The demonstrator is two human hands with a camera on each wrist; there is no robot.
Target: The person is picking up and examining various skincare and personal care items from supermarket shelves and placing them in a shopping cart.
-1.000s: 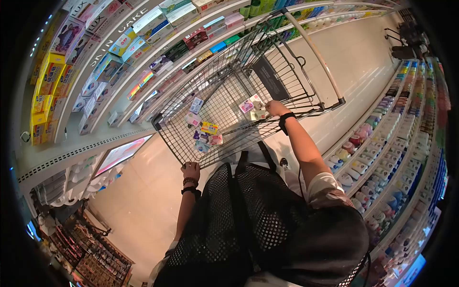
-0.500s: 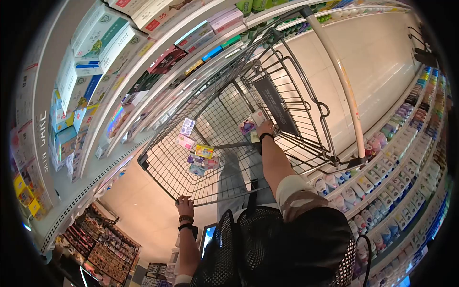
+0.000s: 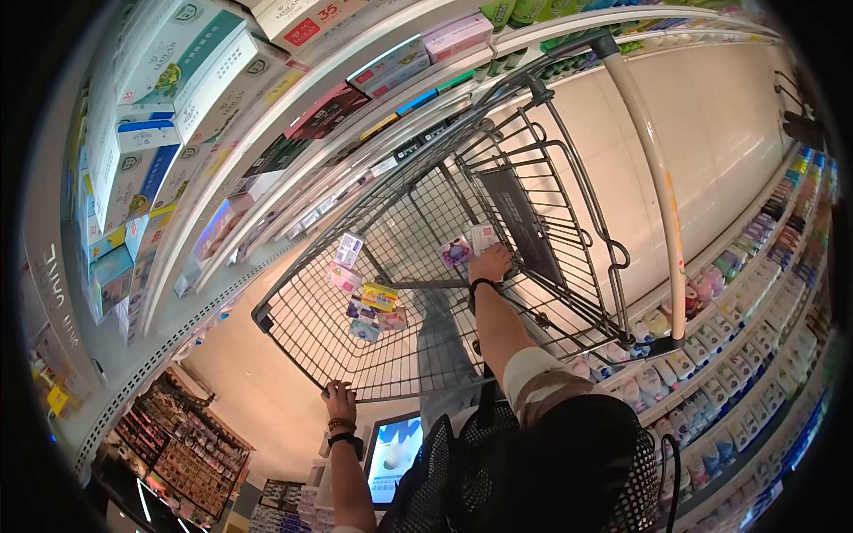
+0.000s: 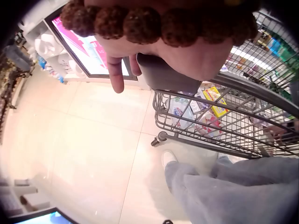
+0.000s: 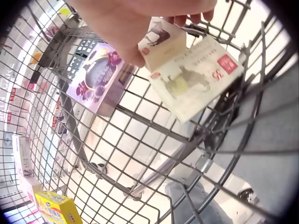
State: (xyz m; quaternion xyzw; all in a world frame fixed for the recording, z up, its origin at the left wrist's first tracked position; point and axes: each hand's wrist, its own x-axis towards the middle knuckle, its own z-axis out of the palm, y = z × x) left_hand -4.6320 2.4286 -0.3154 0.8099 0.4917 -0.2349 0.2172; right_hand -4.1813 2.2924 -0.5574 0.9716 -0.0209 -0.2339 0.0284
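My left hand (image 3: 341,404) grips the front corner of the shopping cart, its fingers over the grey corner cap (image 4: 168,77). Inside the wire basket, my right hand (image 3: 491,264) holds a small cream soap box (image 5: 161,44) between thumb and fingers. Against it lies a larger cream box (image 5: 201,77) marked 35. A purple box (image 5: 96,77) with a fruit picture lies just beyond the thumb. Toward the basket's front end is a loose group of boxes, among them a yellow box (image 3: 379,297), a pink box (image 3: 344,276) and a white-and-purple box (image 3: 348,250).
Shelves of boxed soap (image 3: 160,160) run close along the cart's left side. Bottle shelves (image 3: 702,355) line the right. The cart's handle (image 3: 657,178) stands at the far end, beyond a folded seat panel (image 3: 522,226). A lit screen (image 3: 394,457) is near my left forearm.
The right hand has moved slightly over the cream boxes, now covering part of them. The view has shifted closer over the cart. My left hand stays on the cart's corner.
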